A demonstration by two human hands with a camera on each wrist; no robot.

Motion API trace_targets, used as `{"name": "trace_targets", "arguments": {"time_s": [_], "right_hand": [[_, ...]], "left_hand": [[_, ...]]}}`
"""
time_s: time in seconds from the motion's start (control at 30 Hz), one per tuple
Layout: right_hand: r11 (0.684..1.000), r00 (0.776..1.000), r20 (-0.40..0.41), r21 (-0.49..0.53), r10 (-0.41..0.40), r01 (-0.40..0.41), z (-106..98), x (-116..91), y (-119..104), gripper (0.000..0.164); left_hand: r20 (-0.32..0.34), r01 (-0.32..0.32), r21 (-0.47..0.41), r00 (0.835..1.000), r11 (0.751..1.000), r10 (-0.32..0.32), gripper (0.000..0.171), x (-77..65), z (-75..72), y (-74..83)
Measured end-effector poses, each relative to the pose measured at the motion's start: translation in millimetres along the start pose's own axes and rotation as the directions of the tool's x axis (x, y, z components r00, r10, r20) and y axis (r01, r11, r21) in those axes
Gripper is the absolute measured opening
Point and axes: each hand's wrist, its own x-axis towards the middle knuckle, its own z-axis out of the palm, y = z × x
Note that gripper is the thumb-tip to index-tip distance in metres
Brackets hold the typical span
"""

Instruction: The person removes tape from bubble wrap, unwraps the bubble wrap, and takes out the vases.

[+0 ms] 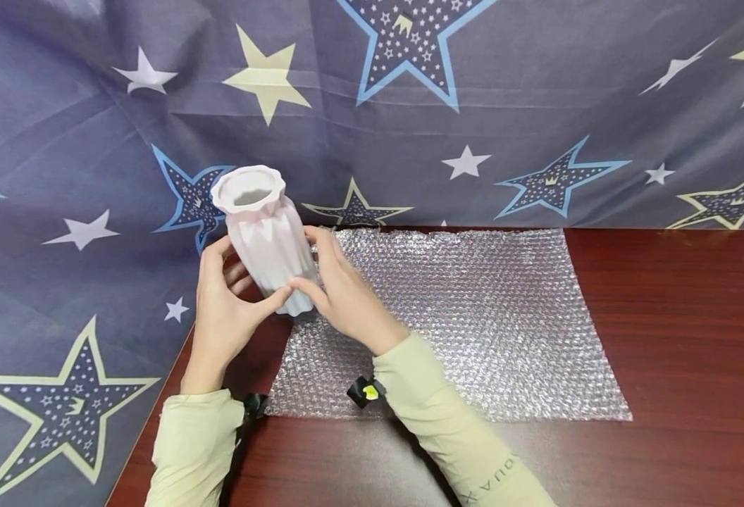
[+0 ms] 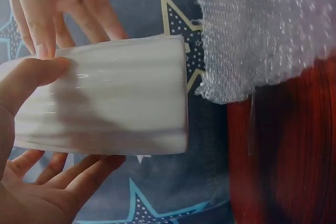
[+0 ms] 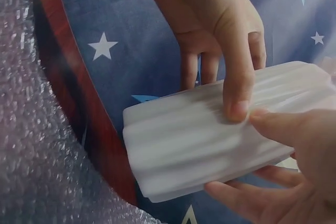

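Note:
Both hands hold a ribbed vase [image 1: 267,239], pinkish white at its scalloped mouth and paler toward the base. It is tilted, mouth up and to the left, above the left part of the table. My left hand [image 1: 222,310] grips its left side, thumb across the front and fingers behind. On the right side my right hand [image 1: 346,292] holds it the same way, the two thumb tips close together. The vase's smooth side [image 2: 121,98] fills the middle of the left wrist view. In the right wrist view its fluted body [image 3: 210,129] lies between both hands.
A sheet of clear bubble wrap [image 1: 473,324] lies flat on the dark red-brown wooden table [image 1: 683,324], right of and beneath the vase. A grey-blue cloth with stars [image 1: 372,141] hangs behind the table and along its left edge.

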Motion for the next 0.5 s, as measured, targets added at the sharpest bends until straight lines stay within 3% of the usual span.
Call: {"name": "trace_targets", "arguments": {"time_s": [0.2, 0.5], "right_hand": [[0.999, 0.999, 0.016, -0.014, 0.036, -0.035, 7.7, 3.7, -0.9, 0.063], [0.998, 0.998, -0.028, -0.027, 0.064, -0.065, 30.7, 7.2, -1.5, 0.064]], "left_hand": [[-0.03, 0.038, 0.022, 0.999, 0.999, -0.037, 0.092, -0.6, -2.2, -5.9], [-0.075, 0.074, 0.051, 0.995, 0.996, -0.07, 0.092, -0.4, -9.7, -12.7]]}}
